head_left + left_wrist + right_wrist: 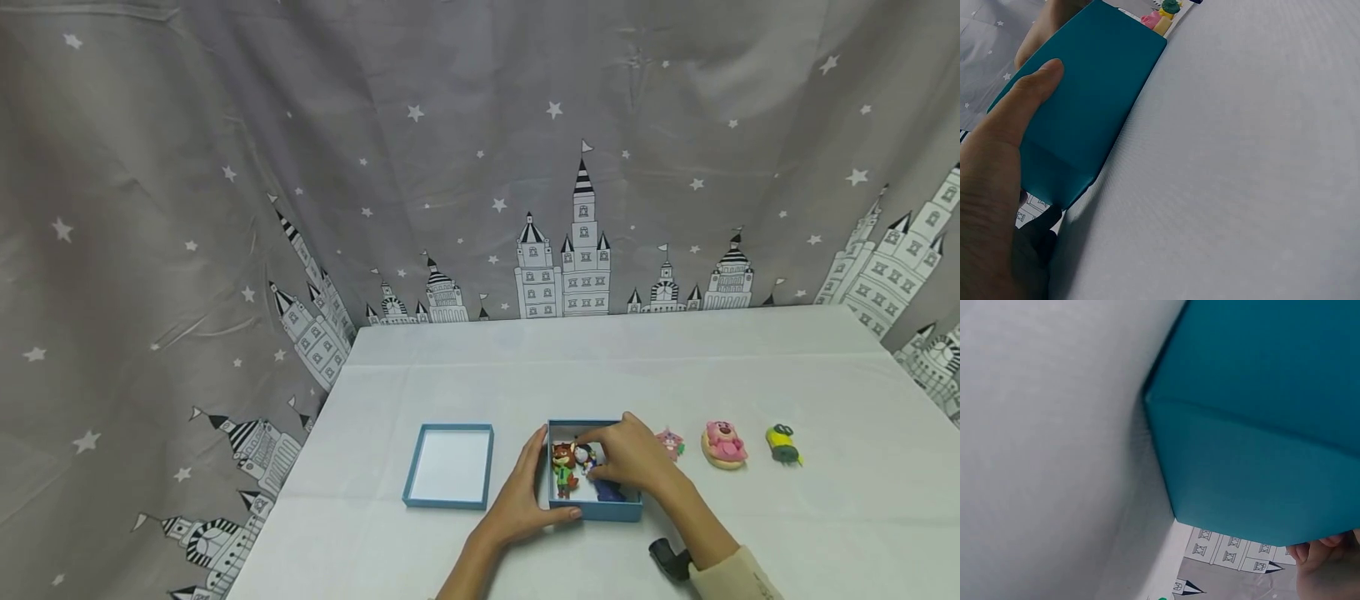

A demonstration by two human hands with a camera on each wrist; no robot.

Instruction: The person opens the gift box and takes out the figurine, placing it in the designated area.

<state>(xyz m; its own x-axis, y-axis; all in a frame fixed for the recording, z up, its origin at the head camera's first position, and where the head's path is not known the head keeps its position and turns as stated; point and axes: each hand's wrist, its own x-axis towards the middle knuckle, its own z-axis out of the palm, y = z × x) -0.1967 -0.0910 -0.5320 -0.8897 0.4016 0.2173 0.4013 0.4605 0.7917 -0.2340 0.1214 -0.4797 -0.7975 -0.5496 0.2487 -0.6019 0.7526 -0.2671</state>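
Note:
A blue open box (600, 511) with a white inside stands on the table. My left hand (517, 500) grips its left end, with the fingers along the side and the thumb on the front wall (1085, 94). Over the box, my right hand (633, 450) reaches in from the right and pinches a small white-and-dark figurine (585, 458) between thumb and forefinger. Left of that figurine lies a fox figurine (564, 471) in a green top. A dark blue piece (609, 492) lies in the right part, partly covered by my right hand.
A blue-rimmed white box lid (448, 465) lies to the left. Right of the box are a pink star-shaped figurine (670, 443), a pink bear figurine (724, 444) and a yellow-and-green figurine (783, 443). A grey curtain (450, 167) with castles hangs behind the table.

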